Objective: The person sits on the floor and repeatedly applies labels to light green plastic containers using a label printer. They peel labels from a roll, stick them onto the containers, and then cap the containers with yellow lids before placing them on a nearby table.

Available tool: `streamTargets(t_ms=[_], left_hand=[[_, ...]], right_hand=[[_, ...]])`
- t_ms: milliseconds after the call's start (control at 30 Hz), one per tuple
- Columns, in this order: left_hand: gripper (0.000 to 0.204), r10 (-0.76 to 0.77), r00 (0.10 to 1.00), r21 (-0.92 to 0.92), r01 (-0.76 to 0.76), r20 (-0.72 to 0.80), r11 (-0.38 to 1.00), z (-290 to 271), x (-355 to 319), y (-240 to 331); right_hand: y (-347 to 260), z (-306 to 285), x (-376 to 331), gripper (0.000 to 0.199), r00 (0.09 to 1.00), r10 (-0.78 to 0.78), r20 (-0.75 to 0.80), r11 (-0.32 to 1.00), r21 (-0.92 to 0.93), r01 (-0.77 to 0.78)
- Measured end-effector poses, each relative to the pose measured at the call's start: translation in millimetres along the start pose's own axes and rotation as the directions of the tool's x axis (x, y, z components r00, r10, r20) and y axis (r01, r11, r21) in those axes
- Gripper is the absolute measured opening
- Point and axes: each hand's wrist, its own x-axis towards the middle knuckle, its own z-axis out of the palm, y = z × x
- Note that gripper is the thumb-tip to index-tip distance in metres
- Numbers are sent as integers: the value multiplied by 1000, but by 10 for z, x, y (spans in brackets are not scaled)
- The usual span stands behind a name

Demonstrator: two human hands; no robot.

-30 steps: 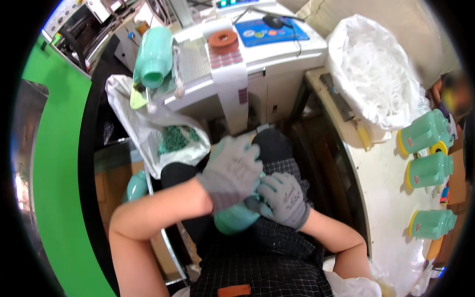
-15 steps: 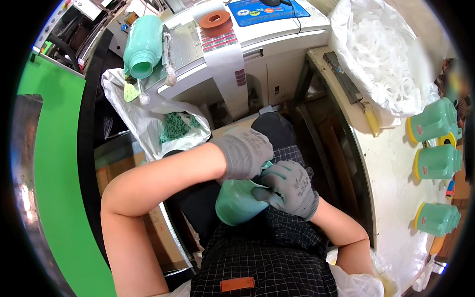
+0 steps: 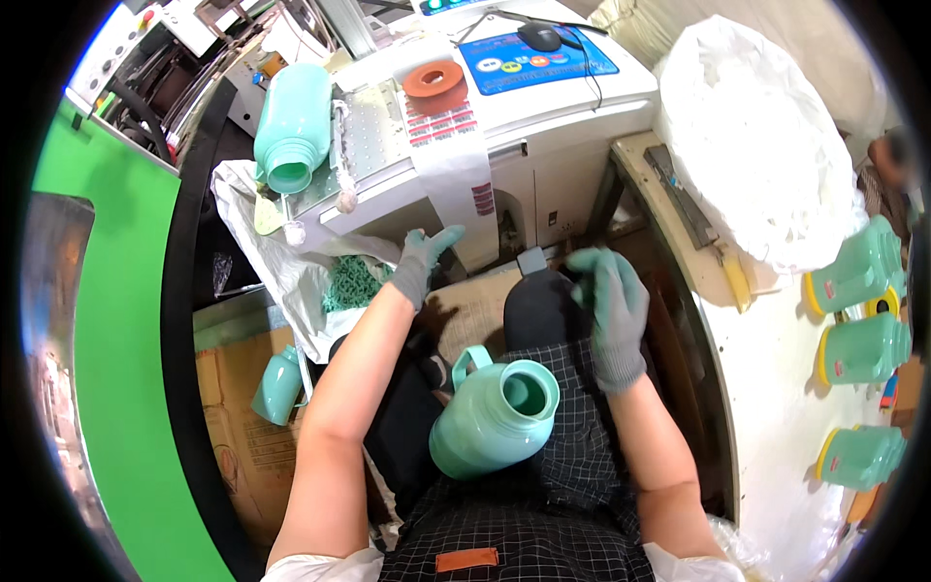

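A small mint-green plastic bottle (image 3: 278,386) stands low at the far left beside a brown cardboard box (image 3: 238,427). Above it a large mint-green plastic bottle (image 3: 292,127) lies on its side on the white machine housing (image 3: 543,116), its open mouth toward the person, with an orange ring-shaped roll (image 3: 435,85) just to its right.

The left hand (image 3: 422,260), in a grey-green knit glove, is open with fingers spread, holding nothing, raised near a clear plastic bag of green parts (image 3: 349,281) and the machine's front face.

Between the forearms, a mint-green plastic jug with a handle and open round mouth (image 3: 497,417) rests tilted on the person's lap, against the black checked apron (image 3: 543,504). Neither hand touches it: it lies below and between them, nearer the right wrist.

The right hand (image 3: 611,301), gloved likewise, hangs open with fingers loosely curled; whether the fingertips pinch something small is hard to tell from here.

The likely trouble is the unheld jug: it sits on a sloping lap, so any shift of the knees could roll it off toward the floor.
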Motion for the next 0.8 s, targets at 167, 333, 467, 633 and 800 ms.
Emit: streamTargets(t_ms=[167, 333, 467, 633, 800], left_hand=[[62, 131, 960, -17, -131, 248, 991, 76, 112, 327], [50, 233, 828, -446, 23, 510, 895, 71, -793, 863], [56, 133, 880, -403, 71, 456, 912, 39, -759, 737], [52, 718, 670, 418, -607, -190, 676, 173, -902, 885], [41, 935, 304, 759, -648, 183, 62, 324, -854, 1443]], right_hand=[[577, 613, 945, 50, 989, 137, 57, 981, 128, -143], [963, 596, 1044, 100, 988, 71, 136, 985, 149, -91], [806, 576, 1092, 61, 871, 285, 400, 924, 127, -361], [777, 636, 1010, 45, 896, 194, 399, 946, 167, -279], [852, 729, 1003, 50, 896, 80, 437, 936, 275, -218]])
